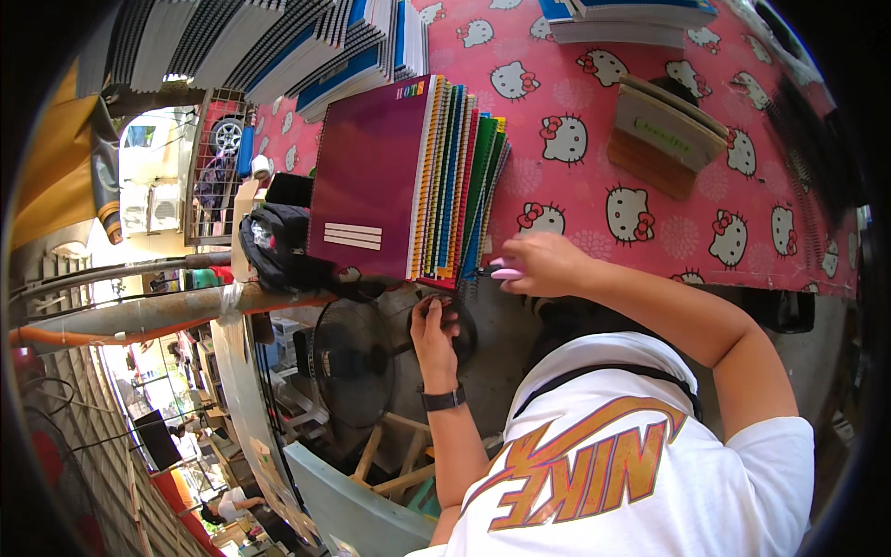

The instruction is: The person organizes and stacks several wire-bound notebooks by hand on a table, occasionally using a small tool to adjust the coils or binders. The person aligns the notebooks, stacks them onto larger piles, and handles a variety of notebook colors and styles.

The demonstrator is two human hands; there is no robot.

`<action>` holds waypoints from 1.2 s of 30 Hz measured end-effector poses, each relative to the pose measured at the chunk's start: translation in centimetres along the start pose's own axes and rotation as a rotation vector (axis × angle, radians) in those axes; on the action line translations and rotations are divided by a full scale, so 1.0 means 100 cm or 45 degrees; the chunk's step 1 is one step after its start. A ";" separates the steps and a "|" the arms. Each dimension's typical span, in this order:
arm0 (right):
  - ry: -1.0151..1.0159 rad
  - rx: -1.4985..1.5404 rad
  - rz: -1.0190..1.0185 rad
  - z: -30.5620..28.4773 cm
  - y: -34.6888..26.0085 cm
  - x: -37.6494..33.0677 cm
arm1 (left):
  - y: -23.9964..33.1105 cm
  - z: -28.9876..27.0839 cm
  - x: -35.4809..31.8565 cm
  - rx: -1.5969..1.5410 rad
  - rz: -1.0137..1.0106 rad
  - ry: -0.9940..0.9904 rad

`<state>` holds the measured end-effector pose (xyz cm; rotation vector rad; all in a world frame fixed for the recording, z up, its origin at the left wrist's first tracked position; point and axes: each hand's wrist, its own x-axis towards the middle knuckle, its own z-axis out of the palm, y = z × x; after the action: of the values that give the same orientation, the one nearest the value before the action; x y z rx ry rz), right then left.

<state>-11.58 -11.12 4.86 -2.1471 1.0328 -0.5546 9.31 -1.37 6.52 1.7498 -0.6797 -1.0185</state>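
Observation:
A stack of spiral notebooks [459,186] with coloured coils leans near the table's front edge, a purple-covered notebook [367,158] on top. My left hand [433,325] is just below the stack's near end, fingers curled together; what they pinch, if anything, is hidden. Beside the stack's near right corner, my right hand [546,264] is closed around a small tool with pink-lilac handles [507,269]. The tool's tip points left toward a dark wire coil [470,284] at the notebooks' edge; its exact kind is not clear.
A pink patterned cloth [594,218] covers the table. Bound books [251,42] crowd the far left, and a blue-covered pile [631,28] stands at the back. A wooden block [664,139] lies at right. Left are a black bag [278,246] and a fan [353,357] below.

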 end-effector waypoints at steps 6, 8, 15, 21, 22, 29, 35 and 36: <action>-0.910 1.505 0.772 0.027 -0.007 -0.012 | -0.002 0.005 0.001 -0.276 -0.097 -0.112; -0.908 1.550 0.801 0.033 -0.008 -0.011 | -0.003 0.008 0.001 0.022 0.031 -0.158; 0.151 -0.091 0.117 0.043 -0.016 -0.020 | -0.013 -0.001 0.004 0.276 0.210 -0.030; 0.299 -0.285 -0.034 0.031 -0.015 -0.006 | -0.016 -0.002 0.006 0.364 0.310 -0.049; 0.299 -0.341 -0.092 0.030 -0.014 -0.005 | -0.014 -0.002 0.005 0.409 0.331 -0.038; 0.254 -0.415 -0.133 0.025 -0.018 0.000 | -0.018 -0.001 0.009 0.473 0.494 -0.024; 0.152 -0.387 -0.208 0.025 -0.009 0.007 | -0.009 0.002 0.003 0.510 0.425 -0.040; 0.145 -0.366 -0.222 0.026 -0.008 0.008 | -0.009 0.002 0.002 0.514 0.427 -0.041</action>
<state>-9.08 -10.44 3.77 -2.5007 1.0450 -0.6495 9.29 -1.30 5.57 1.8743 -1.2196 -0.7108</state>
